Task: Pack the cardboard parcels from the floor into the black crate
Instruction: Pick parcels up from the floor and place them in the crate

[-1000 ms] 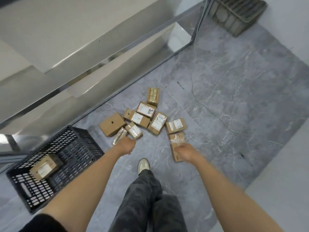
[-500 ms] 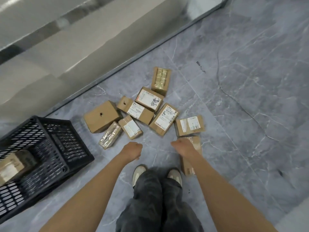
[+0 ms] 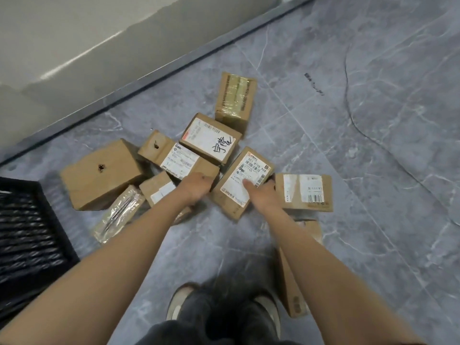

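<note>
Gripping the labelled parcel (image 3: 251, 175) edge-on with left hand (image 3: 195, 188) and right hand (image 3: 263, 195), risking a slip onto the neighbouring parcel (image 3: 307, 192) if squeezed unevenly.

parcels (image 3: 209, 138) packed tight, bare floor (image 3: 373, 170) right; crate (image 3: 25, 220) seemingly close left

Nine cardboard parcels lie clustered on the floor, most with white labels. The centre parcel (image 3: 239, 185) is tilted, the left hand (image 3: 196, 185) curled at its left edge and the right hand (image 3: 261, 195) gripping its right, thumb on the label. The taped parcel (image 3: 235, 98) is farthest, the plain box (image 3: 102, 173) leftmost, the long parcel (image 3: 291, 282) nearest, at right. The black lattice crate (image 3: 25, 232) stands at the left edge.
</note>
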